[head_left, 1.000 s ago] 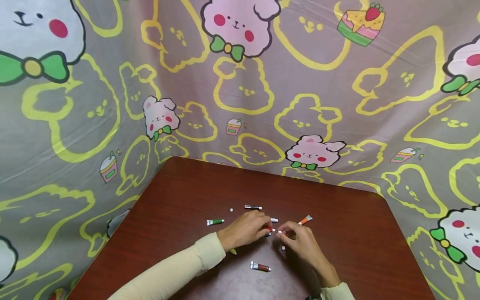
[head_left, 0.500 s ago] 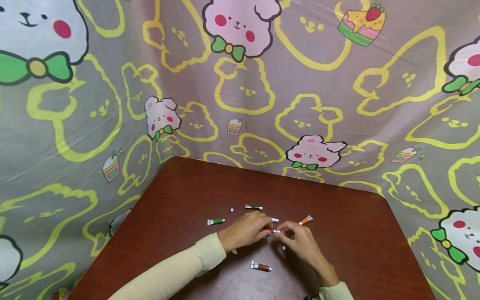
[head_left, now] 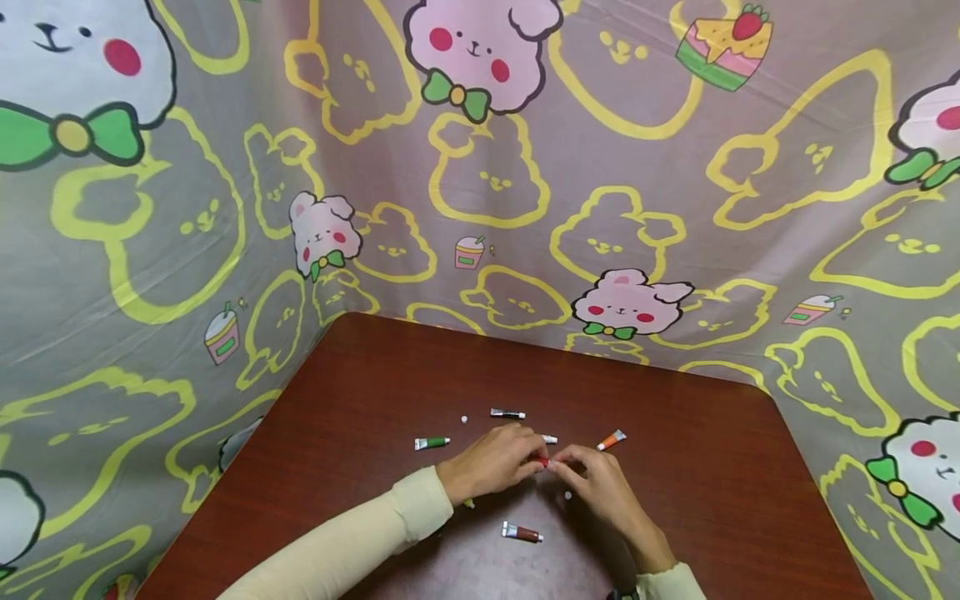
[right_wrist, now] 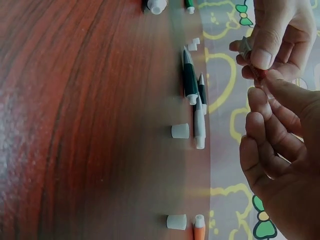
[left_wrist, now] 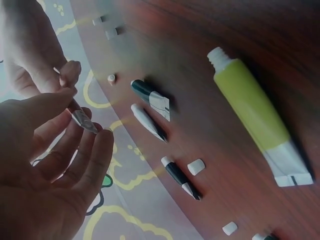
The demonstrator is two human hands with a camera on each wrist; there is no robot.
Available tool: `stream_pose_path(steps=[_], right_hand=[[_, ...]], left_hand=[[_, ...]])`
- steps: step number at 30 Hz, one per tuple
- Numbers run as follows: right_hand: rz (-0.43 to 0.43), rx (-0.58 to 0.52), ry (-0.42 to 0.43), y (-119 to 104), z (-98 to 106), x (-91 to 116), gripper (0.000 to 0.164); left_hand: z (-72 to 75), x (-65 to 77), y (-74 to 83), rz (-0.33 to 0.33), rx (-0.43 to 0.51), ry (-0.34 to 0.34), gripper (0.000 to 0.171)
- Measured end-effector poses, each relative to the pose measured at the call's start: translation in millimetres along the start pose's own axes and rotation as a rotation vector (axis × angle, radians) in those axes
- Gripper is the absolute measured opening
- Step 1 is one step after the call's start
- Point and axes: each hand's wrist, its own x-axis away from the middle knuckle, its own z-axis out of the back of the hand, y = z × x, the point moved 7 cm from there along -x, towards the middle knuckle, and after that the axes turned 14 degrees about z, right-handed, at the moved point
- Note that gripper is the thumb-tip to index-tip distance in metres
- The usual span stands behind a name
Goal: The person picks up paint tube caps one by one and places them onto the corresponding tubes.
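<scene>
In the head view my left hand (head_left: 495,457) pinches a small red paint tube (head_left: 542,462) by its body. The tube's flat silver crimped end (left_wrist: 85,121) sticks out past the thumb in the left wrist view. My right hand (head_left: 603,487) pinches a small white cap at the tube's neck, fingertips meeting the left hand's. Both cap and neck are mostly covered by fingers. Beneath the left hand lies an uncapped yellow paint tube (left_wrist: 255,110). A white paint tube (right_wrist: 200,125) and a dark green-blue one (right_wrist: 190,77) lie just beyond the hands.
Around the hands on the brown table (head_left: 375,367) lie green (head_left: 431,443), black (head_left: 507,414), orange (head_left: 612,440) and brown (head_left: 522,532) paint tubes. Loose white caps, such as one by the right hand (head_left: 567,496) and a cap at the far left (head_left: 464,419), are scattered between them.
My right hand has moved left, bringing the white cap from beside the red tube onto its neck. The left hand has stayed nearly in place with the tube.
</scene>
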Motion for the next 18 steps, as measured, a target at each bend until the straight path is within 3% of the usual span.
stream_pose_path(steps=[6, 12, 18], right_hand=[[0.057, 0.003, 0.017, -3.8, 0.3, -0.4, 0.017], [-0.009, -0.035, 0.090, 0.2, 1.3, 1.1, 0.014], [-0.025, -0.087, 0.059, -1.4, 1.0, 1.0, 0.018]], left_hand=[[2.5, -0.5, 0.8, -0.019, 0.020, -0.009, 0.012], [2.8, -1.0, -1.1, -0.002, 0.035, -0.007, 0.012], [4.4, 0.0, -2.6, -0.001, 0.033, -0.007, 0.012]])
